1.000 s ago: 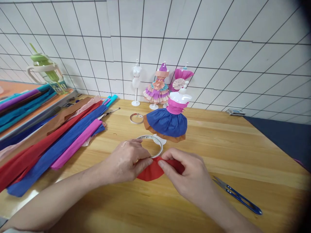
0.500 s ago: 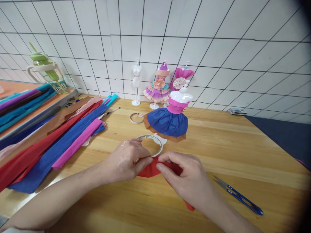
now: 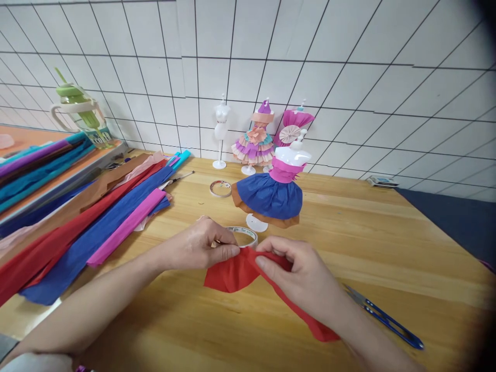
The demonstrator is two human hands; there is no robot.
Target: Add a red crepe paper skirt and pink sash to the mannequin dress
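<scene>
Both hands pinch a red crepe paper strip in front of me. My left hand is closed on its top edge, thumb against fingers; the paper flares below in a gathered fan. My right hand grips it just to the right, and the loose end slants down under that palm. A tape roll is tilted right behind the left fingers, partly hidden by them; whether they also hold it I cannot tell. Beyond stands a small white mannequin in a pink top and a blue skirt with a brown hem.
Thread snips lie right of my right hand. Crepe paper sheets spread across the left side, near a green-lidded bottle. Another tape roll and a bare mannequin stand further back, with two dressed mannequins by the tiled wall.
The tape roll has dropped and tipped flatter behind the hands. More of the red strip shows, its fan swung left and its loose end further right. Both hands keep their pinch.
</scene>
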